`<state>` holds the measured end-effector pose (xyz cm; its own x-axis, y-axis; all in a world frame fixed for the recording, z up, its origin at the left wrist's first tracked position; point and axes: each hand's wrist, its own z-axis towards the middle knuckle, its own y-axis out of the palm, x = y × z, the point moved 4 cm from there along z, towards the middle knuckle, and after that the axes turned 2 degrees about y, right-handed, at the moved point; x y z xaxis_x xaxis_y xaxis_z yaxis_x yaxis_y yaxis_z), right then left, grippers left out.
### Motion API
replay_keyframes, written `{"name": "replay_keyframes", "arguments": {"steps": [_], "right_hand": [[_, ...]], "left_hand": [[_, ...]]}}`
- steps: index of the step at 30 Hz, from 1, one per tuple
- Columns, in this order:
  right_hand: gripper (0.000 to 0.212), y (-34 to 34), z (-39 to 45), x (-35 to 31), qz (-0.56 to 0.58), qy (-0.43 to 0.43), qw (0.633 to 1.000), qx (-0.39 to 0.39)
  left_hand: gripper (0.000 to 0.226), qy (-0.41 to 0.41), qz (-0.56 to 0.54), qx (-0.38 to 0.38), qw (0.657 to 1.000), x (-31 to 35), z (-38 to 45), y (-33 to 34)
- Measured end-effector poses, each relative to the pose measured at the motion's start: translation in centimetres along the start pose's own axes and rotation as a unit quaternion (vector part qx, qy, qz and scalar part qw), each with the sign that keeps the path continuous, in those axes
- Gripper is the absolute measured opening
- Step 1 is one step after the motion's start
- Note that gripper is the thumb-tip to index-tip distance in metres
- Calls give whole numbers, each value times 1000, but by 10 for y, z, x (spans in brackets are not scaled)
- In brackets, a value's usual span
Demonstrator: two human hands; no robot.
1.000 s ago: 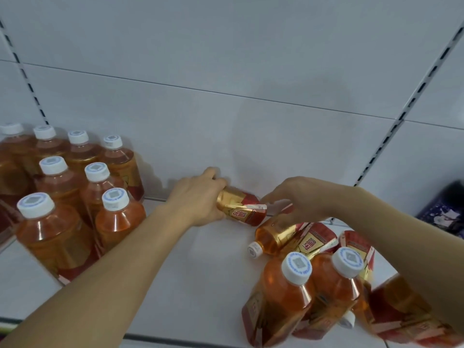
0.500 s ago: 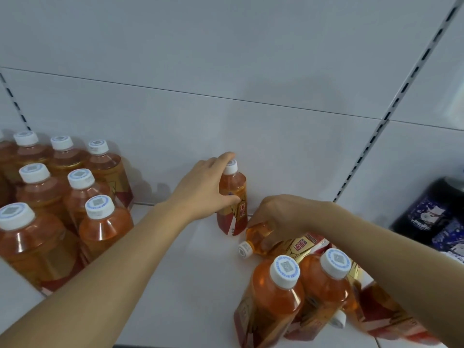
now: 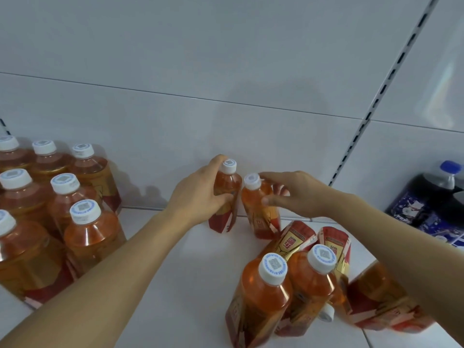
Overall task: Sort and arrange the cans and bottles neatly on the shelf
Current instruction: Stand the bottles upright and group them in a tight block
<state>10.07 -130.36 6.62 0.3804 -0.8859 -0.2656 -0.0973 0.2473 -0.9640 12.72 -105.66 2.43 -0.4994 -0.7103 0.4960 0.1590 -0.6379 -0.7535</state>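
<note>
**Second bottle stood up beside the first at the back wall**

Half a second ago only one tea bottle stood upright at the back, and the right hand was still down on a bottle lying flat; now two stand there side by side.

On the left, a block of upright tea bottles (image 3: 57, 209) stands in tidy rows on the shelf (image 3: 180, 285), the part that looks finished. Toward the middle, the left hand (image 3: 198, 197) wraps its fingers and thumb round the left upright bottle (image 3: 224, 197), which stands at the back panel. Just beside it, the right hand (image 3: 293, 194) grips the right upright bottle (image 3: 261, 209), thumb across its front and fingers curled behind the shoulder; it looks slightly tilted, perhaps not yet settled.

Right of centre, nearer the front, the unsorted heap (image 3: 308, 277) remains: two bottles upright, several others lying on their sides behind and beside them. At far right stands a dark soda bottle (image 3: 431, 202). By my reckoning, the job is roughly half done, with the heap left to stand up and line up.
</note>
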Motion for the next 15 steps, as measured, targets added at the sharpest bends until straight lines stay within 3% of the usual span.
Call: {"name": "replay_keyframes", "arguments": {"steps": [3, 8, 15], "right_hand": [[41, 1, 1, 2, 1, 14, 1000, 0], [21, 12, 1, 0, 52, 45, 997, 18], [30, 6, 2, -2, 16, 102, 994, -32]], "left_hand": [[77, -16, 7, 20, 1000, -1, 0, -1], [81, 2, 24, 17, 1000, 1, 0, 1], [95, -28, 22, -8, 999, 0, -2, 3]]}}
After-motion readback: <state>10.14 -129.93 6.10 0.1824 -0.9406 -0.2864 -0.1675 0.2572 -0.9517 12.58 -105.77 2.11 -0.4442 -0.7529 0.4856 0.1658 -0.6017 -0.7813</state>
